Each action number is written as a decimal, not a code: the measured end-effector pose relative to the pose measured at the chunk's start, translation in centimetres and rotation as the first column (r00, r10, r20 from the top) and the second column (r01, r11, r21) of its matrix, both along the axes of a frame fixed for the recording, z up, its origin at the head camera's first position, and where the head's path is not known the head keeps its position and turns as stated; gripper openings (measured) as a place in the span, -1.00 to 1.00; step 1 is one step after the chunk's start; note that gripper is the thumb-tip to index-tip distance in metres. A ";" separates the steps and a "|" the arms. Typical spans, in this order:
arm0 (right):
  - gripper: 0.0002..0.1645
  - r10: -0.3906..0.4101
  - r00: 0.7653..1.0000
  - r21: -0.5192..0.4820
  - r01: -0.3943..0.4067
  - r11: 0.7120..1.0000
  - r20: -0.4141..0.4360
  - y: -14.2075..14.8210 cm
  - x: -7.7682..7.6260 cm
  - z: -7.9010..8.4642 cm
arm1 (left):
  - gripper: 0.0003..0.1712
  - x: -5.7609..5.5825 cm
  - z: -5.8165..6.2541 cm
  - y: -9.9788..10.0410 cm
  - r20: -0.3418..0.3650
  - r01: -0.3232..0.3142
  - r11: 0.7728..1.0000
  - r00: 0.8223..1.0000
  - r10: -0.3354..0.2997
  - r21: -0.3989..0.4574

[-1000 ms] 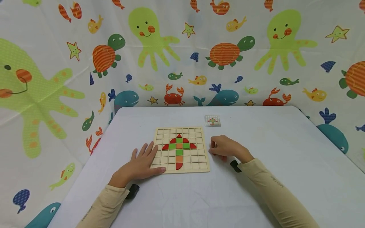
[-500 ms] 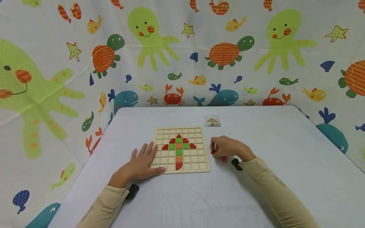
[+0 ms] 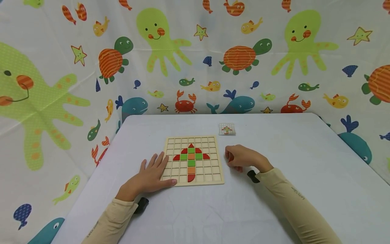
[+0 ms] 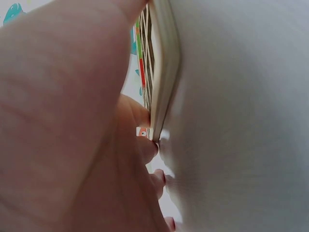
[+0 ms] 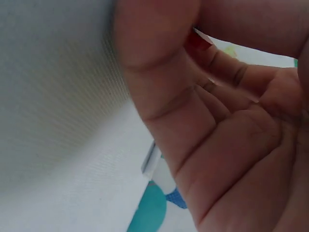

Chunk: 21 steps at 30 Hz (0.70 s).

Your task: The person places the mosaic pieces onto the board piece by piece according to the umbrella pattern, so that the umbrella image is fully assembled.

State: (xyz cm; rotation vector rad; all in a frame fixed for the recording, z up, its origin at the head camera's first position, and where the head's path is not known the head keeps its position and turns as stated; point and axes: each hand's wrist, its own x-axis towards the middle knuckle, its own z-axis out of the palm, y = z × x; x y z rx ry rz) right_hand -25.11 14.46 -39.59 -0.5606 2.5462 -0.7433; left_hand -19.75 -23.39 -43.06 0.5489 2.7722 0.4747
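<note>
A wooden grid board [image 3: 208, 171] lies on the white table. Set into its squares are red, green and orange pieces in an arrow-like figure, with a red triangle [image 3: 191, 145] at the top. My left hand [image 3: 149, 177] rests spread at the board's left edge, thumb over the near corner; the left wrist view has fingers touching the board's side [image 4: 166, 63]. To the right of the board, low over the table, my right hand [image 3: 245, 158] pinches a small red piece [image 5: 199, 40]. Only a bit of that piece shows in the right wrist view, its shape hidden by the fingers.
Behind the board, to the right, lies a small pattern card [image 3: 226, 129] printed with a similar figure on a grid. A curtain [image 3: 195, 91] with sea animals hangs behind the table [image 3: 195, 217] and along its sides.
The red piece showed at my right fingertips half a second ago and is now hidden in the head view. My right fingers have shifted slightly; the left hand and board stay still.
</note>
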 end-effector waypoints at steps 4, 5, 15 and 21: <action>-0.89 0.048 0.995 -0.040 -0.052 0.998 -0.092 0.1 -0.3 0.1 | 0.31 -0.1 -0.1 0.0 0.000 0.002 1.000 1.000 -0.002 -0.002; -0.91 0.047 0.993 -0.050 -0.053 0.997 -0.108 0.1 -0.3 0.2 | 0.31 -0.1 -0.1 0.0 -0.001 0.003 1.000 1.000 -0.003 -0.002; -0.70 -0.022 1.000 -0.375 0.020 0.927 0.000 -0.3 -0.4 0.8 | 0.31 -0.1 -0.1 0.0 -0.001 0.002 1.000 1.000 -0.002 0.000; -0.64 0.001 1.000 -0.460 0.008 0.888 0.020 -0.8 0.0 1.3 | 0.31 -0.1 0.0 0.1 -0.006 0.003 1.000 1.000 -0.003 -0.004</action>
